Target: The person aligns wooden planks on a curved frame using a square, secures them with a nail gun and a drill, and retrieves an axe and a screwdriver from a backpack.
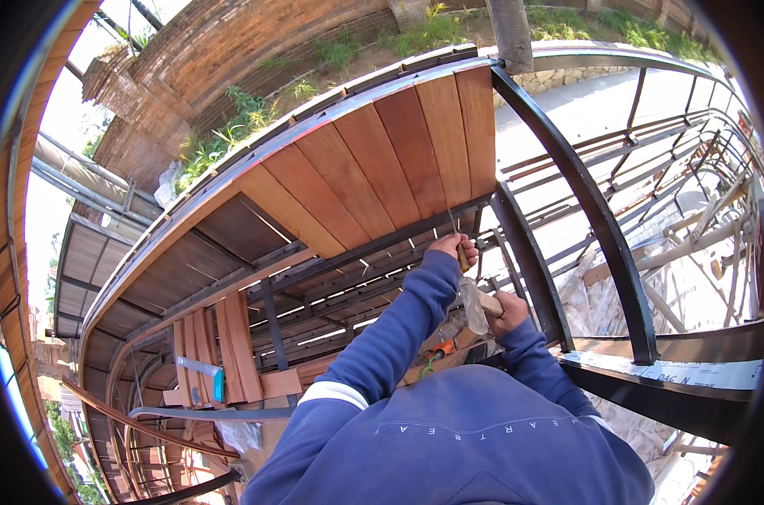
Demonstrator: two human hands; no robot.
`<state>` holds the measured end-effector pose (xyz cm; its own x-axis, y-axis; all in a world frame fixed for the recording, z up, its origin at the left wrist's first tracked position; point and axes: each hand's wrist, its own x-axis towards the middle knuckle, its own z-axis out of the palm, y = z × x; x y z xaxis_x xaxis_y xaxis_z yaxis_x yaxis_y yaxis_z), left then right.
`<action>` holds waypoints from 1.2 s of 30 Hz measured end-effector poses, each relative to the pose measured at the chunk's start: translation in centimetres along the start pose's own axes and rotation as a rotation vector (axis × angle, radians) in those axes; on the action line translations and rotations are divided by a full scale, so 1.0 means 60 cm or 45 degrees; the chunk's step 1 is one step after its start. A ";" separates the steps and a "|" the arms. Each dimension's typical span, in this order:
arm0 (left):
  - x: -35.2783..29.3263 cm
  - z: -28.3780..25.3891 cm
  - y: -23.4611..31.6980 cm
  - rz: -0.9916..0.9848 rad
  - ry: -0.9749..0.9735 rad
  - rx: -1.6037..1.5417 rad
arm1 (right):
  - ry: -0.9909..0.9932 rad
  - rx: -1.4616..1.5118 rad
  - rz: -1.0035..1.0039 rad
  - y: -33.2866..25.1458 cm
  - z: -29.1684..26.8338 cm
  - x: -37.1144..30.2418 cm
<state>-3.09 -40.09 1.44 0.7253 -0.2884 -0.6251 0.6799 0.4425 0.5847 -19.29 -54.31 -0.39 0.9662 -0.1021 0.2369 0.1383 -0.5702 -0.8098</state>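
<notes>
My left hand point(455, 247) is closed around a thin-shafted hand tool point(463, 258) with a yellowish handle. Its narrow metal shaft points up to the near edge of the wooden planks point(416, 135), close to a dark metal bar. I cannot tell whether it is a chisel or a screwdriver. Below and to the right, my right hand point(508, 314) grips a mallet by its pale wooden handle point(488, 304). The greyish, worn-looking mallet head point(473, 308) is just under the yellowish handle; whether the two touch is unclear.
Dark curved metal beams point(580, 177) rise at the right. At the lower left lie loose reddish boards point(239, 345) and a clear-and-blue tool point(201, 369). An orange object point(443, 347) sits beneath my arms. A brick wall point(256, 42) and plants stand beyond the frame.
</notes>
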 end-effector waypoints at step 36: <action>-0.046 -0.054 -0.076 -0.018 -0.004 0.546 | 0.148 0.180 0.213 0.013 -0.012 -0.012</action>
<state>-8.56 -38.54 -1.18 0.7157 -0.2946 -0.6332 0.6725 0.0459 0.7387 -20.05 -55.22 -0.80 0.9478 -0.2829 0.1469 0.0159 -0.4184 -0.9081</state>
